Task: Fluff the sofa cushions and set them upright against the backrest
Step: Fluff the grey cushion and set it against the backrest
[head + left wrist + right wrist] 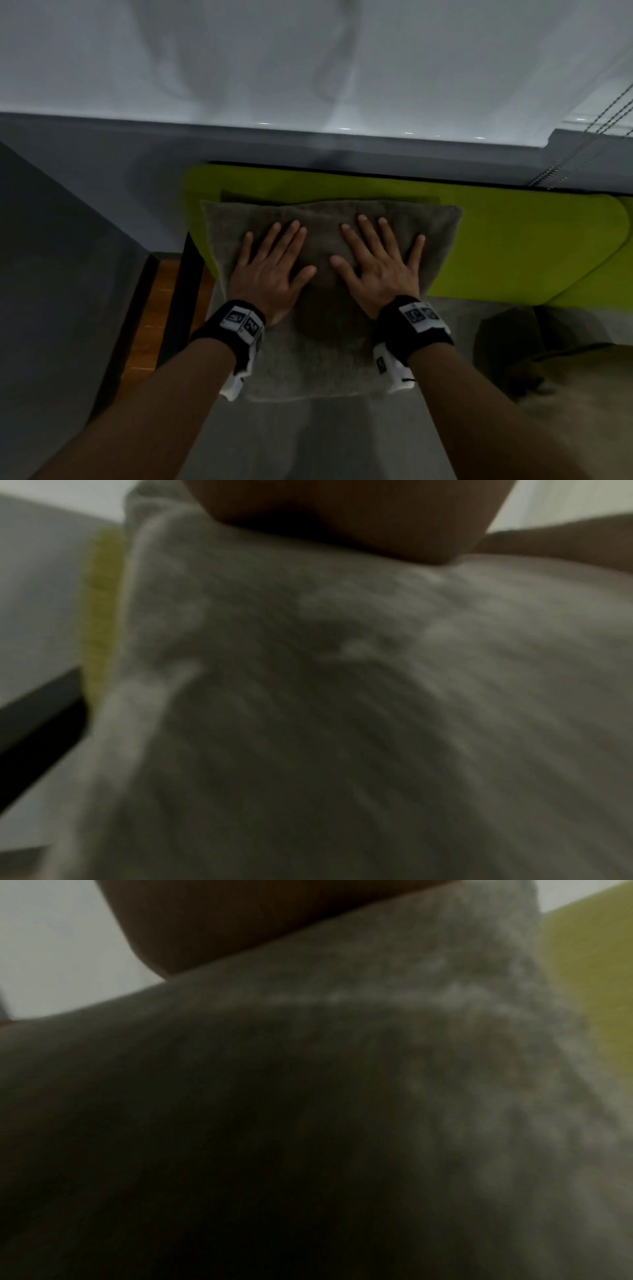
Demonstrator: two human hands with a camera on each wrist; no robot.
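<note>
A grey-brown fuzzy cushion (322, 363) leans against the lime-green sofa backrest (513, 240) at the sofa's left end. My left hand (270, 263) lies flat on its upper face, fingers straight and spread. My right hand (380, 263) presses flat beside it, fingers also spread, with a dent in the fabric between the two. Up close, the left wrist view is filled by the cushion (342, 710) with the heel of the hand (342, 520) on it. The right wrist view likewise shows the cushion (445, 1069), dark and blurred, under the hand (240, 920).
A second brownish cushion (565, 404) lies on the seat at the lower right. A grey wall (68, 240) and a strip of wooden floor (150, 325) flank the sofa's left end. Blind cords (582, 137) hang at the upper right beneath a white window surface.
</note>
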